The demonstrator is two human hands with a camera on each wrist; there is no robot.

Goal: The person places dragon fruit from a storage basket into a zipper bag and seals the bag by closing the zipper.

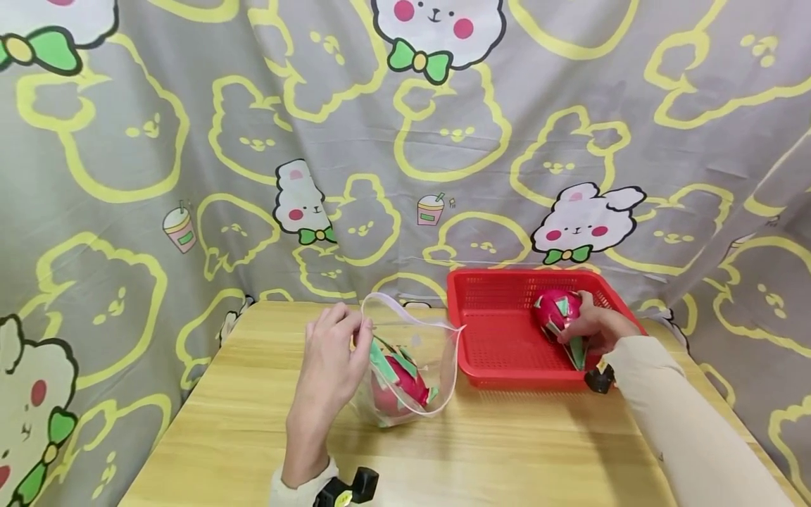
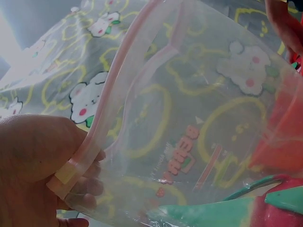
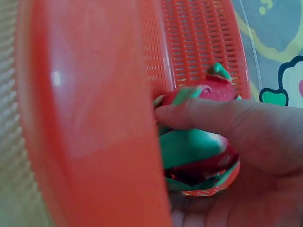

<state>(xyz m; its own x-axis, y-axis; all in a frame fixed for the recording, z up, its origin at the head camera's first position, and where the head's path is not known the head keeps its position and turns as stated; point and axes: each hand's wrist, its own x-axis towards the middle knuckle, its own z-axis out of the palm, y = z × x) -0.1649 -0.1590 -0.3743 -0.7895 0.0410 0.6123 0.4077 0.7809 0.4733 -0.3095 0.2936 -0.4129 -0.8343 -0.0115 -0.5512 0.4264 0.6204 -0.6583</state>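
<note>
The left hand (image 1: 334,355) pinches a zip bag (image 1: 405,327) already holding one dragon fruit (image 1: 408,379); within the red basket (image 1: 497,345), the right hand (image 1: 598,326) grips a second dragon fruit (image 1: 554,308), unbagged.

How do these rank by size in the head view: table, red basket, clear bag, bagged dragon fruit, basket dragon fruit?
1. Table
2. Red basket
3. Clear bag
Bagged dragon fruit, basket dragon fruit: unsure; bagged one looks nearer, right hand partly covers the other.
</note>
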